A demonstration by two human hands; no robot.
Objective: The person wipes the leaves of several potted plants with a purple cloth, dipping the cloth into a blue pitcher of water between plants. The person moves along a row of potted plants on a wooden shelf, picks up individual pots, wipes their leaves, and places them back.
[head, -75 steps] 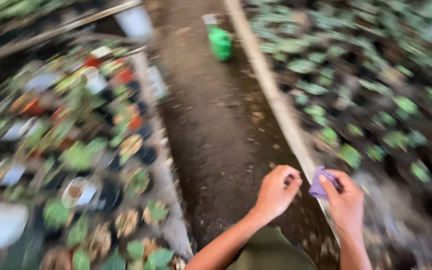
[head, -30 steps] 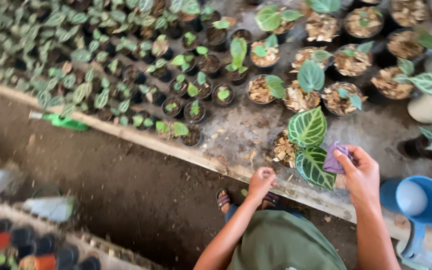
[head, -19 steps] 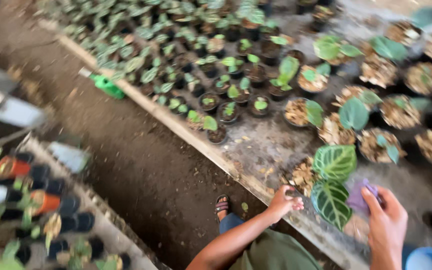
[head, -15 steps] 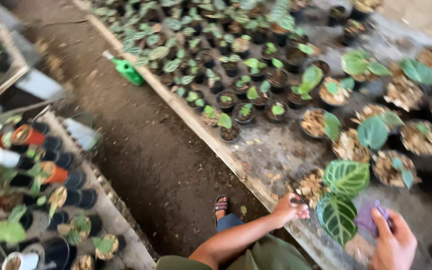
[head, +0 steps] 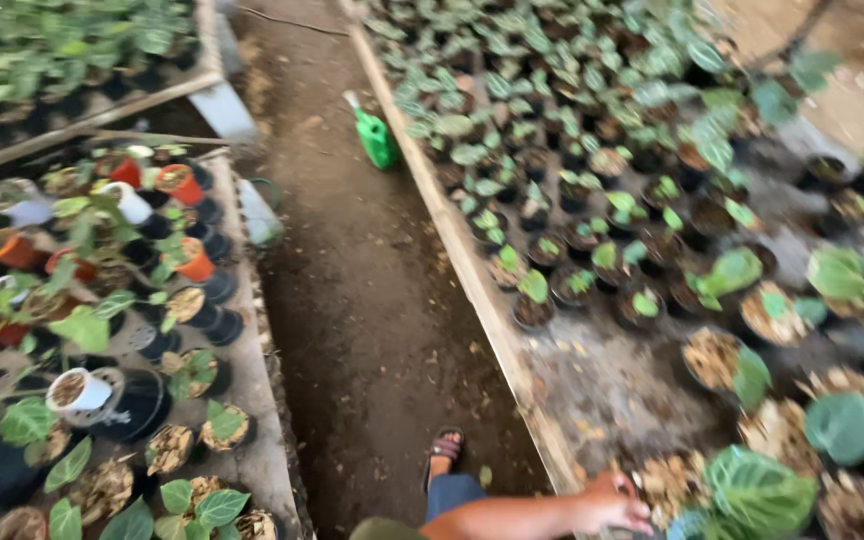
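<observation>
My left hand [head: 607, 505] reaches across the bottom of the head view. It lies low by the wooden border plank [head: 472, 265], next to a pot filled with dry husk [head: 667, 482]. Its fingers are blurred, so I cannot tell their grip. Just right of it stands a plant with a large, pale-veined green leaf [head: 757, 490]. A bluish scrap [head: 687, 525] shows at the frame's lower edge beside that leaf. My right hand is out of view. My sandalled foot [head: 444, 447] stands on the dirt path [head: 362, 300].
Right of the plank, several small black pots of seedlings [head: 552, 250] fill the bed. A green watering can [head: 377, 138] lies on the path by the plank. Left of the path are orange [head: 192, 262], white [head: 77, 390] and black pots with leafy plants.
The view has swung left and up the path. My right hand with the purple thing has dropped out of the frame. My left hand stays by the big veined leaf.
</observation>
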